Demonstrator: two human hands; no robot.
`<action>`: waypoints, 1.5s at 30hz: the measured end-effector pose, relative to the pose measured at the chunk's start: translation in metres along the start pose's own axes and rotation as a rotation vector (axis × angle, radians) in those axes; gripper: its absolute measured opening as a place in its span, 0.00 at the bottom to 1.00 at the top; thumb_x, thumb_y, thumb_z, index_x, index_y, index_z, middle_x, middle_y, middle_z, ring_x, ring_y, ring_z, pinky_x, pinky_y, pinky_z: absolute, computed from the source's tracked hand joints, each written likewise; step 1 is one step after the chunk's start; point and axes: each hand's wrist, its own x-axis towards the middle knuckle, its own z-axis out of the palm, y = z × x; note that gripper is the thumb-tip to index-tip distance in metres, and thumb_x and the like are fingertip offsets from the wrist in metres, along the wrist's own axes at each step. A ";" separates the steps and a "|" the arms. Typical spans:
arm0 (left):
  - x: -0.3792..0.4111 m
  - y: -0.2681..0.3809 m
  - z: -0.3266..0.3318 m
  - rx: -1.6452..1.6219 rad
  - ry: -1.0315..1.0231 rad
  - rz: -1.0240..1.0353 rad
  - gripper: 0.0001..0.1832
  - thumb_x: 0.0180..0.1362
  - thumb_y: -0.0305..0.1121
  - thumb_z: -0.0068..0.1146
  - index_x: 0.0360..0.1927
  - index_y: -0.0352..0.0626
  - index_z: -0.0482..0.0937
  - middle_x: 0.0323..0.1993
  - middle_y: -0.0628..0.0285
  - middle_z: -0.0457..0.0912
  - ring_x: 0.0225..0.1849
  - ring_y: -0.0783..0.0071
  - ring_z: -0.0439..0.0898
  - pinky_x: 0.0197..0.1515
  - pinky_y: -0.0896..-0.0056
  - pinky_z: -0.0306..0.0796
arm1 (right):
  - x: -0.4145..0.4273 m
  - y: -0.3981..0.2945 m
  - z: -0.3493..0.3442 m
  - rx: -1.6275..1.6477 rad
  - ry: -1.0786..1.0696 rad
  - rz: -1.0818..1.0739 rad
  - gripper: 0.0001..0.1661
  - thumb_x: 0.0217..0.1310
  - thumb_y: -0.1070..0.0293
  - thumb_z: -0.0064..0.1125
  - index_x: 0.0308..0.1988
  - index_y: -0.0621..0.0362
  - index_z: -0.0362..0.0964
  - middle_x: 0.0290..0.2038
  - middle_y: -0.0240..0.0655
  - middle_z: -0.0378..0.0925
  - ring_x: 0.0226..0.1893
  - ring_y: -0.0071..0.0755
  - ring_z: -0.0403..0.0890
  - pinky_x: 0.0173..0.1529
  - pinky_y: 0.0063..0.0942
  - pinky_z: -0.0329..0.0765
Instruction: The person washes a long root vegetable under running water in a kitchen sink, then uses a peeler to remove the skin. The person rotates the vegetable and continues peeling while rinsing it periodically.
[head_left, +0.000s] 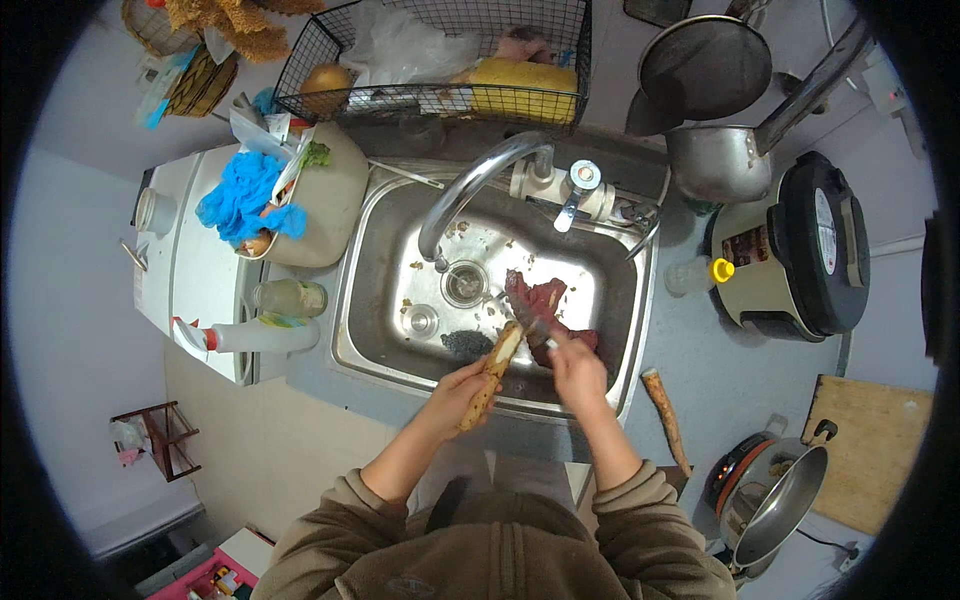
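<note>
My left hand (457, 396) grips a long brown root vegetable (480, 405), like a Chinese yam, over the sink's front edge. A strip near its upper end is peeled to pale flesh. In my right hand (581, 375) is a small metal-bladed tool (538, 327), blurred, a knife or a peeler; it points at the peeled end. Below both hands lies the steel sink (379, 292). A crumpled dark red thing (551, 300), meat or a plastic bag, lies in it, along with brown peel scraps and a dark mesh scouring pad (466, 343). Another unpeeled root (666, 420) rests on the counter at right.
A curved chrome faucet (480, 184) arches over the sink. Left stand a spray bottle (262, 336), a glass jar (291, 298) and a beige bin (326, 202) with a blue bag. Right are a yellow-capped bottle (690, 274), an electric pressure cooker (795, 247) and a steel pan (780, 506).
</note>
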 end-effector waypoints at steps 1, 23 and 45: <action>-0.001 0.002 -0.001 0.008 0.005 -0.001 0.26 0.59 0.33 0.40 0.61 0.45 0.53 0.35 0.60 0.73 0.26 0.76 0.71 0.22 0.79 0.68 | 0.006 0.007 0.003 -0.049 0.032 0.087 0.16 0.54 0.65 0.48 0.45 0.55 0.69 0.31 0.43 0.74 0.30 0.46 0.76 0.34 0.38 0.72; 0.000 -0.005 -0.007 -0.127 0.006 0.013 0.21 0.61 0.37 0.33 0.57 0.46 0.59 0.31 0.61 0.74 0.23 0.76 0.71 0.19 0.78 0.65 | -0.025 -0.013 0.008 0.188 0.051 -0.115 0.16 0.53 0.70 0.51 0.44 0.57 0.69 0.28 0.44 0.71 0.28 0.47 0.74 0.32 0.36 0.71; 0.010 -0.010 -0.023 -0.477 -0.177 -0.100 0.16 0.58 0.41 0.42 0.44 0.42 0.69 0.33 0.64 0.73 0.29 0.75 0.70 0.20 0.79 0.63 | -0.023 -0.003 0.023 0.290 0.011 -0.136 0.17 0.54 0.68 0.49 0.46 0.56 0.68 0.28 0.45 0.71 0.28 0.48 0.74 0.33 0.36 0.71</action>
